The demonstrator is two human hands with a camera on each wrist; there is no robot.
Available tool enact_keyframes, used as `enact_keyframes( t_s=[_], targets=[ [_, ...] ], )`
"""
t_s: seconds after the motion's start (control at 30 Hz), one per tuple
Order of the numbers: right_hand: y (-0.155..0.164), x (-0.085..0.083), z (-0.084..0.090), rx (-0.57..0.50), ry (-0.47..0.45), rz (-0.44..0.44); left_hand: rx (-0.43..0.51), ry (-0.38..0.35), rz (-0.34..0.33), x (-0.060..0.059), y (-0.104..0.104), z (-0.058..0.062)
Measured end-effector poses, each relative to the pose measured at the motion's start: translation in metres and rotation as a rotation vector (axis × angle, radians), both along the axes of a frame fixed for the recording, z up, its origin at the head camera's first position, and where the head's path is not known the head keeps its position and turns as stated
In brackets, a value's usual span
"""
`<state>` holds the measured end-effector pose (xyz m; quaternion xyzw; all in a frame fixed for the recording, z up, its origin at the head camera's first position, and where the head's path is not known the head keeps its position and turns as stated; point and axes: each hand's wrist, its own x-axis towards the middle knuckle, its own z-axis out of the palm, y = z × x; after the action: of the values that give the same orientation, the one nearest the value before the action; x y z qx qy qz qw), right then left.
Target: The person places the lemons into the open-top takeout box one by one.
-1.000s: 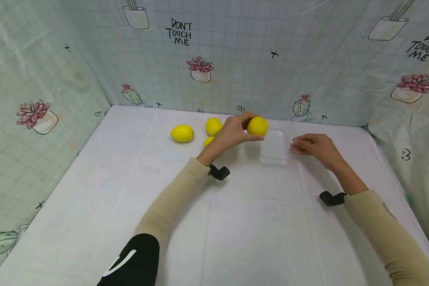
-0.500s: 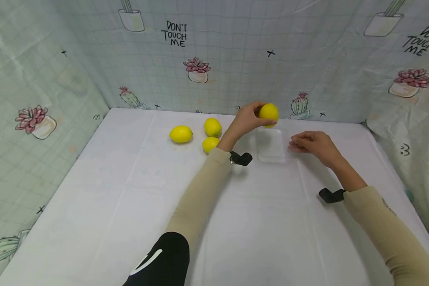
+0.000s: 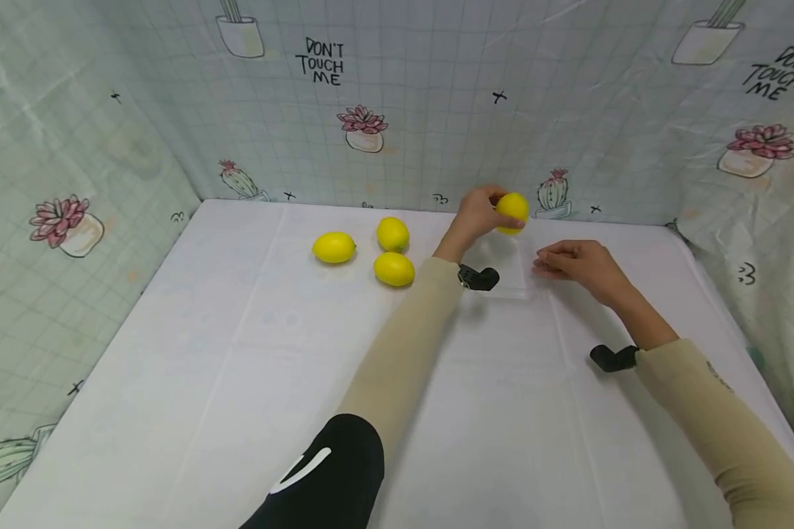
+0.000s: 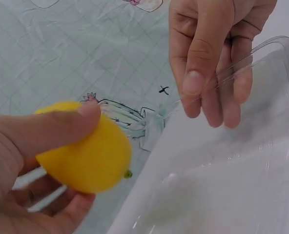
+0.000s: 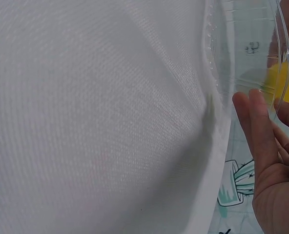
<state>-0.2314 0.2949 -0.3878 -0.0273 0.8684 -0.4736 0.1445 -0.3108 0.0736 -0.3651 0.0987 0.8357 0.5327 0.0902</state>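
Note:
My left hand (image 3: 479,213) grips a yellow lemon (image 3: 512,211) and holds it in the air above the far end of a clear plastic tray (image 3: 506,283). In the left wrist view the lemon (image 4: 88,153) sits between thumb and fingers, just off the tray's rim (image 4: 232,190). My right hand (image 3: 572,261) is at the tray's right edge; its thumb and fingers (image 4: 208,58) pinch the rim. The right wrist view shows the tray wall (image 5: 247,48) beside my right fingers (image 5: 261,141), with the lemon (image 5: 287,83) behind it.
Three more lemons (image 3: 334,247) (image 3: 392,234) (image 3: 393,269) lie on the white table (image 3: 238,367), left of the tray. Patterned sheet walls (image 3: 437,110) close in the back and both sides. Black straps show at both wrists.
My left hand has carried the lemon to the right and farther away, from left of the tray to above its far end. The nearest lemon on the table is now uncovered. My right hand stayed put.

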Motion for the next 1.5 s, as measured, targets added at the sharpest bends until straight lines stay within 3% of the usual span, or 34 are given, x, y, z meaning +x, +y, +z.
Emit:
enact_keyframes(
  t_s=[0.17, 0.27, 0.5, 0.8, 1.2, 1.37, 1.5],
  targets=[
    [-0.001, -0.002, 0.002, -0.002, -0.003, 0.008, -0.091, -0.036, 0.153, 0.001, 0.018, -0.002],
    [-0.002, -0.003, 0.004, 0.003, -0.008, 0.001, -0.158, -0.062, 0.212, 0.003, 0.027, -0.002],
    [-0.005, -0.004, 0.006, -0.006, -0.034, -0.006, -0.262, -0.103, 0.247, 0.011, 0.036, -0.007],
    [-0.006, -0.005, 0.006, 0.049, -0.014, -0.008, -0.205, -0.120, 0.302, 0.016, 0.036, -0.011],
    [-0.008, -0.004, 0.004, 0.024, -0.024, -0.023, -0.230, -0.059, 0.235, 0.018, 0.034, -0.011],
    [-0.008, -0.004, 0.005, 0.027, -0.023, -0.026, -0.269, -0.040, 0.195, 0.018, 0.031, -0.005],
    [-0.009, -0.003, 0.006, 0.028, -0.024, -0.031, -0.300, 0.042, 0.135, 0.017, 0.023, 0.005]
  ],
)
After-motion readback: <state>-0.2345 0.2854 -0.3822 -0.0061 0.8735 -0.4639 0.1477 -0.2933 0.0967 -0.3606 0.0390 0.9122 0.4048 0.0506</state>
